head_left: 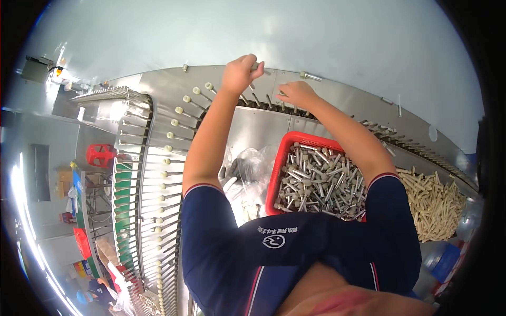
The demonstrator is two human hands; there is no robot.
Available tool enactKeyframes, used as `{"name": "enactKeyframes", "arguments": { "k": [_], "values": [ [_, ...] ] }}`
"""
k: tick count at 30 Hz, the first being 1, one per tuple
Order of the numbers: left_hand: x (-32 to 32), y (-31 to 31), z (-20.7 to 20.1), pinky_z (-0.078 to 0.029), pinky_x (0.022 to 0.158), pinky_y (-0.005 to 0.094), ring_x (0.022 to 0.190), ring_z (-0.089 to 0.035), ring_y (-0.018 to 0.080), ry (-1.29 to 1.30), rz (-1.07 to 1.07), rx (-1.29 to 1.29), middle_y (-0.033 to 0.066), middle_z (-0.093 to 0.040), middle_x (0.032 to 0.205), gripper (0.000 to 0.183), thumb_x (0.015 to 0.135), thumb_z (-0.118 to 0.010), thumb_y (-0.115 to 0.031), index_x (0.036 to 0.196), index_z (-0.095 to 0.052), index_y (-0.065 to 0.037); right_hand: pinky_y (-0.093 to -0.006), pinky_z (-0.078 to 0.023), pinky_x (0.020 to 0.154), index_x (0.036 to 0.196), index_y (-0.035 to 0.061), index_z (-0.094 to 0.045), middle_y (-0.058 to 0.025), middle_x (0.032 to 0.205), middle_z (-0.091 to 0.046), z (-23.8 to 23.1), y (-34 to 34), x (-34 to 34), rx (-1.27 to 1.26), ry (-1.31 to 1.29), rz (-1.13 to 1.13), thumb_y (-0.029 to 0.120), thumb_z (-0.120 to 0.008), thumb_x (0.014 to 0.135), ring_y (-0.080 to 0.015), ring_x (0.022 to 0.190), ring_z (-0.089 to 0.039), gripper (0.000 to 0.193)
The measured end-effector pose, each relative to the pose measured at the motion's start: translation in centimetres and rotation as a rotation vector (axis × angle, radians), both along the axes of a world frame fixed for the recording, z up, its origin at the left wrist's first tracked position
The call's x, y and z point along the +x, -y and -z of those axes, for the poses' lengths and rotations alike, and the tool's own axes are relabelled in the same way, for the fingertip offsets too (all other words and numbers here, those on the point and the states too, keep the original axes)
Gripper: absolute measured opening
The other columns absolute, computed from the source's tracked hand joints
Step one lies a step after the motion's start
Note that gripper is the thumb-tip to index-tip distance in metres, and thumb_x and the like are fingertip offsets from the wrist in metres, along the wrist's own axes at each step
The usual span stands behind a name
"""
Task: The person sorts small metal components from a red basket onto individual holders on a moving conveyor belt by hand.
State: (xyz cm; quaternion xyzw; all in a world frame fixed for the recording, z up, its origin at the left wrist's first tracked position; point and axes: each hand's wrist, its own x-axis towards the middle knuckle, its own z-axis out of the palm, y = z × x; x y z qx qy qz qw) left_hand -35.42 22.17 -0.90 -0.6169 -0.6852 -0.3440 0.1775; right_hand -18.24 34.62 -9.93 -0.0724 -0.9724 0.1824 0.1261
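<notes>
My left hand (242, 73) is raised over the far edge of a curved conveyor, its fingers closed on a slim metal-shafted piece (255, 66). To its right, my right hand (298, 95) pinches a small grey-green piece (283, 94), mostly hidden by the fingers. Below both hands runs a row of upright metal pins (269, 100) on the conveyor chain. Near my body, a red plastic basket (272, 184) holds many metal parts with grey-green knobbed ends (321, 181).
Pins with cream round caps (179, 110) curve along the left. A knobbed metal part (310, 77) lies on the far ledge. Cream stick-shaped pieces (432, 205) are heaped at right. A clear plastic bag (261, 168) sits beside the basket. Another person (100, 289) is at far lower left.
</notes>
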Motion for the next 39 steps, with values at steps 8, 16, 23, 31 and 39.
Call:
{"name": "enactKeyframes", "arguments": {
  "k": [8,16,23,31,39],
  "values": [
    [11.2,9.8,7.7,-0.050,0.078,0.0406,0.091,-0.062,0.0308,0.558,0.519,-0.520,0.0119,-0.064,0.091,0.032,0.072,-0.075,-0.026,0.090,-0.060,-0.004,-0.0308,-0.046,0.051,0.089,0.0070,-0.062,-0.0083,0.066,-0.059,-14.7,-1.7,1.5,-0.450,0.248,-0.027,0.031,-0.067,0.083,-0.0199,0.056,-0.059,0.025],
    [-7.5,17.4,9.3,-0.044,0.085,0.0419,0.102,-0.057,0.0326,0.052,-0.164,-0.088,0.0134,-0.061,0.108,0.036,0.064,-0.074,-0.008,0.098,-0.063,-0.005,-0.0449,-0.040,0.095,0.112,0.0073,-0.060,-0.0126,0.117,-0.053,-3.9,5.4,-1.9,-0.031,-0.067,-0.163,0.028,-0.065,0.081,-0.0318,0.110,-0.049,0.037],
    [-12.7,5.7,7.0,-0.049,0.072,0.0423,0.094,-0.059,0.0298,-0.129,0.068,-0.524,0.0076,-0.063,0.092,0.033,0.080,-0.067,-0.035,0.105,-0.057,-0.015,-0.0405,-0.050,0.071,0.079,0.0029,-0.061,-0.0148,0.076,-0.061,-2.3,4.5,-12.6,0.102,0.293,0.036,0.023,-0.064,0.081,-0.0342,0.076,-0.059,0.021],
    [-12.6,9.3,-3.7,-0.054,0.063,0.0338,0.078,-0.066,0.0244,0.391,0.160,-0.217,0.0136,-0.062,0.081,0.027,0.081,-0.069,-0.019,0.094,-0.053,-0.001,-0.0434,-0.044,0.060,0.065,0.0045,-0.058,-0.0095,0.062,-0.058,-12.1,7.2,-3.1,-0.032,0.074,0.032,0.027,-0.059,0.086,-0.0309,0.061,-0.056,0.031],
    [0.3,18.0,6.6,-0.024,0.110,0.0529,0.132,-0.030,0.0403,0.254,0.453,-0.485,0.0264,-0.027,0.143,0.065,0.073,-0.076,-0.030,0.130,-0.048,-0.015,-0.0409,-0.045,0.082,0.100,0.0035,-0.062,-0.0138,0.101,-0.061,-7.6,9.4,-1.7,-0.244,0.244,-0.136,0.030,-0.064,0.081,-0.0314,0.097,-0.057,0.032]
  ]
}}
